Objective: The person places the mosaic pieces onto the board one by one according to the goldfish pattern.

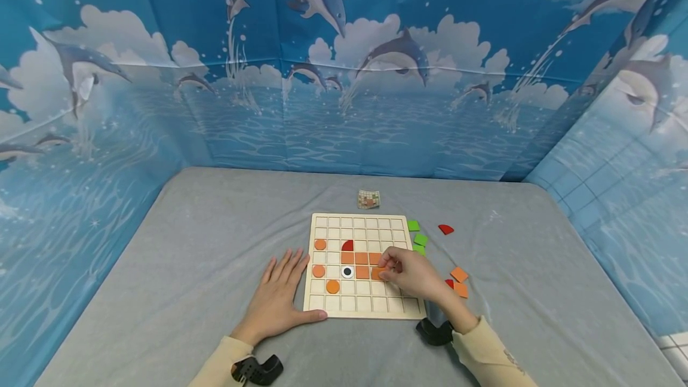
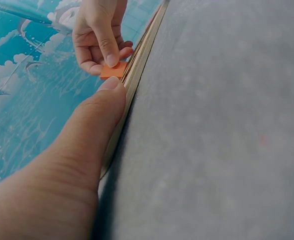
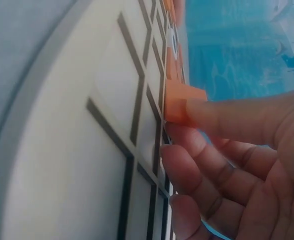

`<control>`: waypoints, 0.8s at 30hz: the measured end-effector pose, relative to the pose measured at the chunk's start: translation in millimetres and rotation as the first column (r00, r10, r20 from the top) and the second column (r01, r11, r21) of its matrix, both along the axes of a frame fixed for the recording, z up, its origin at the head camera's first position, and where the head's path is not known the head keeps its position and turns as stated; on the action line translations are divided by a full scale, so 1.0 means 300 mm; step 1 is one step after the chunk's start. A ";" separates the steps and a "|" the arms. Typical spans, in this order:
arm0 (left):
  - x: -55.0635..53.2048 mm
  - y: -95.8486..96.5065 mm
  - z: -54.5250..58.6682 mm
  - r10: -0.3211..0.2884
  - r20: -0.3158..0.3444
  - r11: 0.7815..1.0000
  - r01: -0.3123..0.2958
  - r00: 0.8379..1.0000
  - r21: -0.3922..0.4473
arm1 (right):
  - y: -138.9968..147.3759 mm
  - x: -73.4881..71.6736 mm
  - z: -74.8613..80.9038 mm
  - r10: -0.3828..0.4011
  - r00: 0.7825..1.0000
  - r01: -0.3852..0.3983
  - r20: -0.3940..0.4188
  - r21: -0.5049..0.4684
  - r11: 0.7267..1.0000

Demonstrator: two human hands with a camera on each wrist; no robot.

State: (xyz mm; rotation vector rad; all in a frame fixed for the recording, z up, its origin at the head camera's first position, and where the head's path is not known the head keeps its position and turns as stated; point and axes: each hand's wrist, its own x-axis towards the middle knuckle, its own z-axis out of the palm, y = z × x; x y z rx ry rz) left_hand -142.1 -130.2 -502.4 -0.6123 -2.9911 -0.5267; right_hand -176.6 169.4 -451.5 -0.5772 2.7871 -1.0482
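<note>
A wooden grid board (image 1: 365,315) lies on the grey cloth. My left hand (image 1: 280,300) rests flat at its left side, fingers spread, the thumb along the near left corner. Between thumb and fingers my right hand (image 1: 412,273) pinches an orange square tile (image 3: 177,102), slightly tilted at a cell right of the middle. Several orange squares (image 1: 362,258) sit in neighbouring cells. Also on the board are a red quarter-round piece (image 1: 347,246), a white disc with a black dot (image 1: 347,272) and orange round pieces (image 1: 332,286) on the left.
Green squares (image 1: 412,226) lie along the board's right edge. Farther right are a red quarter-round piece (image 1: 446,229) and loose orange squares (image 1: 459,274), with another red piece partly behind my right hand. A small patterned card (image 1: 368,199) lies beyond the board. A dolphin-print curtain (image 1: 349,124) surrounds the table.
</note>
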 end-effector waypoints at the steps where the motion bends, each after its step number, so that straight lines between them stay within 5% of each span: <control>1: 0.000 0.000 0.000 -0.001 -0.001 1.000 0.001 1.000 0.000 | -0.001 0.000 -0.001 -0.003 1.000 0.003 -0.003 0.004 1.000; 24: 0.001 0.000 -0.006 0.001 -0.013 1.000 -0.001 1.000 0.000 | -0.056 0.027 -0.003 -0.150 0.974 0.176 -0.172 0.145 0.974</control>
